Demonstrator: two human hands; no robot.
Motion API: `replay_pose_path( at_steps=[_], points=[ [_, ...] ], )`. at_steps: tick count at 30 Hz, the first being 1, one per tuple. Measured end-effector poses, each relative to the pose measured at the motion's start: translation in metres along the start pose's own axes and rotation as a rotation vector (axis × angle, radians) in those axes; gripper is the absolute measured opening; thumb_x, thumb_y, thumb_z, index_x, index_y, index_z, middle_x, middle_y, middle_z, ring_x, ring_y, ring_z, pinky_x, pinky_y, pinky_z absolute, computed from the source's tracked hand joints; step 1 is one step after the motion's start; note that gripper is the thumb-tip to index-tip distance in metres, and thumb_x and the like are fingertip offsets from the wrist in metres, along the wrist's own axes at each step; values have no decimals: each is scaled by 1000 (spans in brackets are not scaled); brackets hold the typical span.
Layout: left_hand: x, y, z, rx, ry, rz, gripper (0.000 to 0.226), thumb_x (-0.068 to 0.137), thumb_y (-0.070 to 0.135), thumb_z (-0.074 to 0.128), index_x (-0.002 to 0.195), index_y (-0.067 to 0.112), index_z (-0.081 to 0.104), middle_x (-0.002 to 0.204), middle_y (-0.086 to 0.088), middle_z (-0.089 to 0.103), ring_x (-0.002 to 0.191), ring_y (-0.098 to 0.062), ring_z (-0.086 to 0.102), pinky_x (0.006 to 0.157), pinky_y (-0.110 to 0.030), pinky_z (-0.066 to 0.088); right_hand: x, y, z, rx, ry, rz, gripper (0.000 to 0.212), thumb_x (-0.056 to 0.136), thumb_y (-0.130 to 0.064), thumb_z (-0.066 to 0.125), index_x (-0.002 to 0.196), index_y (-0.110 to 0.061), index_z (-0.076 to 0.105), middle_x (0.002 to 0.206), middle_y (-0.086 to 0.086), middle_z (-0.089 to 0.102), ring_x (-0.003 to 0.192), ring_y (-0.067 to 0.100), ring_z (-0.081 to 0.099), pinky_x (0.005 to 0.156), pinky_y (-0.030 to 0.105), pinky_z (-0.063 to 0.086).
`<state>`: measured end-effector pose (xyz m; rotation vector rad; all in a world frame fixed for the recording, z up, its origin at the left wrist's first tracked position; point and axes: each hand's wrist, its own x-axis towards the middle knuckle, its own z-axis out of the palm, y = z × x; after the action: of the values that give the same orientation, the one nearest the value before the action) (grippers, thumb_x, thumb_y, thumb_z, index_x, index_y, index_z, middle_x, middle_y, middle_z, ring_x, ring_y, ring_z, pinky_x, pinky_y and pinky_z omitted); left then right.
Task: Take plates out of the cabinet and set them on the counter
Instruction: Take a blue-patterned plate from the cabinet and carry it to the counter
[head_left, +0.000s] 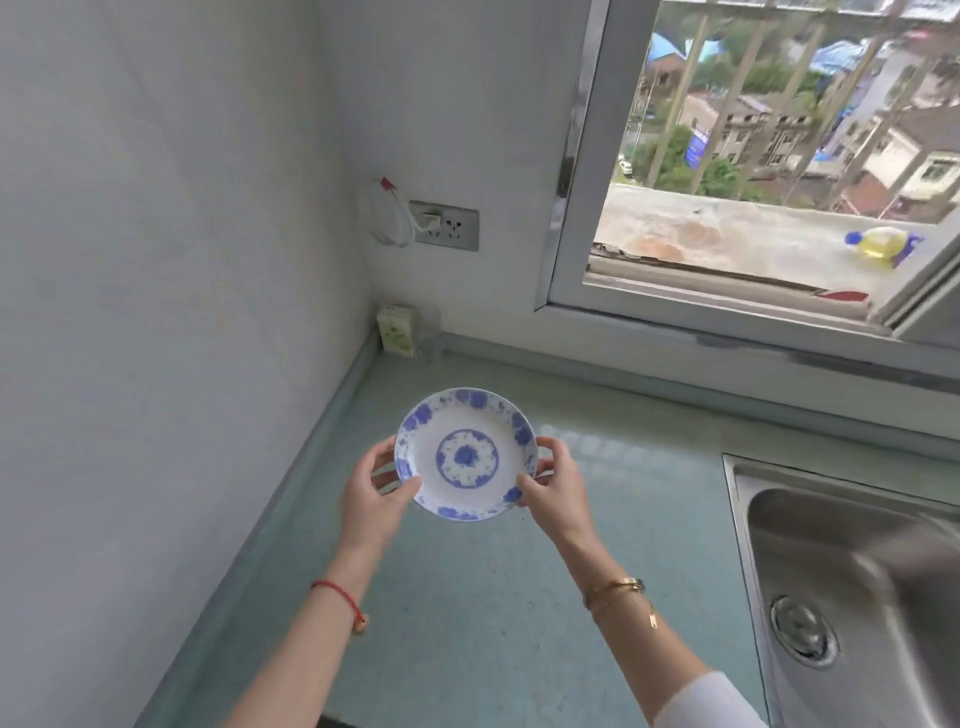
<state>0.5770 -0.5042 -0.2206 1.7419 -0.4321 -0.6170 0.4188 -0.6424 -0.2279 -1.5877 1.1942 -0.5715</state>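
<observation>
We find a round white plate with a blue floral pattern (466, 454) held level above the pale green speckled counter (493, 613); whether its underside touches the counter we cannot tell. The left hand (371, 499) is closed on the plate's left rim, thumb on top, fingers beneath. The right hand (556, 486) is closed likewise on the right rim. A red cord bracelet (340, 595) sits on the left wrist, a gold bangle (618, 590) on the right.

To the right of the plate, a stainless steel sink (852, 582) is set into the counter. Beyond the plate, in the counter's far corner, a small pale carton (397, 330) stands against the white wall (156, 260), with a clear glass (428, 332) just beside it. Above these, a grey wall socket (447, 226) holds a white plug. Beyond and to the right of the plate, a metal-framed window (576, 171) stands open, and a yellow bottle with a blue cap (883, 247) lies on its outer ledge.
</observation>
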Motion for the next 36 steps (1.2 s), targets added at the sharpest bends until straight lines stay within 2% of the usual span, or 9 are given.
replay_pose_path(
  at_steps=[4, 9, 13, 15, 21, 24, 27, 32, 36],
  points=[
    [68, -16, 16, 40, -19, -50, 56, 81, -2, 74, 130, 19, 58, 124, -2, 63, 106, -22, 62, 85, -35, 53, 61, 11, 28, -64, 5, 31, 44, 86, -4, 61, 128, -15, 49, 105, 12, 60, 86, 28, 68, 73, 46, 61],
    [136, -41, 33, 112, -64, -69, 56, 82, 0, 73, 132, 20, 56, 126, 1, 61, 101, -12, 59, 78, -22, 49, 117, 33, 59, -111, 40, 107, 44, 88, -5, 57, 129, -16, 47, 108, 16, 61, 90, 30, 66, 78, 46, 59],
    [171, -59, 44, 168, -68, -98, 55, 82, 0, 74, 130, 21, 56, 128, 0, 61, 109, -20, 60, 93, -39, 53, 147, 47, 77, -140, 49, 158, 44, 89, -6, 57, 131, -15, 46, 111, 15, 60, 94, 29, 65, 78, 41, 59],
    [183, -66, 47, 185, -77, -114, 55, 82, 1, 74, 130, 21, 56, 130, -1, 61, 111, -22, 60, 96, -42, 53, 154, 53, 83, -153, 52, 177, 45, 89, -7, 58, 132, -14, 45, 112, 14, 60, 94, 28, 64, 78, 39, 59],
    [200, -80, 51, 194, -116, -153, 56, 84, 2, 74, 134, 18, 55, 134, -5, 61, 116, -26, 61, 100, -46, 53, 169, 60, 95, -191, 74, 189, 46, 89, -5, 58, 133, -12, 46, 114, 15, 59, 95, 27, 62, 82, 39, 58],
    [204, -81, 51, 202, -125, -160, 57, 85, 3, 73, 136, 18, 54, 134, -4, 61, 113, -21, 61, 98, -40, 53, 172, 63, 98, -215, 79, 181, 48, 89, -6, 58, 135, -12, 46, 109, 14, 60, 89, 23, 59, 71, 30, 49],
    [206, -83, 51, 214, -133, -166, 57, 86, 4, 73, 138, 19, 53, 136, -4, 60, 118, -23, 60, 101, -43, 52, 175, 66, 100, -233, 84, 180, 48, 89, -7, 59, 135, -14, 45, 106, 14, 59, 83, 20, 54, 67, 26, 41],
    [207, -83, 50, 239, -175, -167, 60, 89, 12, 71, 144, 17, 49, 137, -7, 62, 122, -26, 62, 99, -40, 53, 170, 60, 97, -188, 81, 195, 54, 90, -17, 64, 139, -15, 42, 110, 8, 59, 94, 21, 58, 78, 29, 49],
    [195, -73, 41, 271, -152, -187, 74, 89, 28, 72, 152, 16, 36, 149, -4, 50, 122, -22, 60, 97, -34, 49, 153, 48, 86, -84, 133, 223, 54, 92, -24, 63, 140, -12, 41, 105, 7, 60, 96, 22, 61, 84, 35, 54]
  ],
)
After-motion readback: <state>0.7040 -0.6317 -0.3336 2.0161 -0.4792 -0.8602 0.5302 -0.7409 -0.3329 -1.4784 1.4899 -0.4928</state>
